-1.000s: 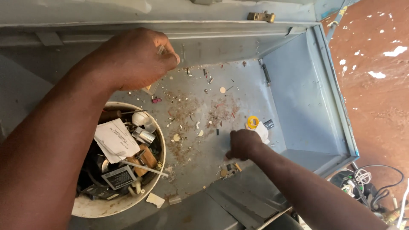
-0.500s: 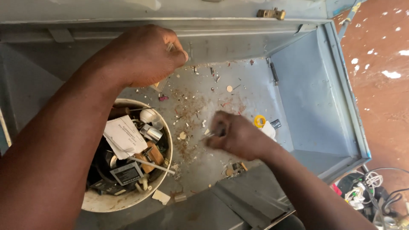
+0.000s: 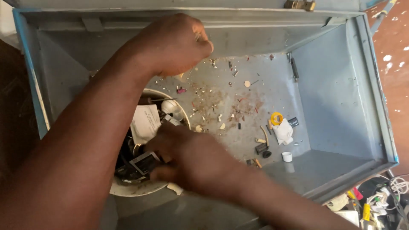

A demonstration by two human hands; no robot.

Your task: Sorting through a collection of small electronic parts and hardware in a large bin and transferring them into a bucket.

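Two hands: right hand [image 3: 187,157] curled over the bowl [image 3: 140,189] of scraps; left hand [image 3: 174,44] fisted above.

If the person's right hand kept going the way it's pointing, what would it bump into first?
The right hand points left over the white bowl, so it would probably first meet the small dark framed part at its fingertips, though depth is hard to judge.
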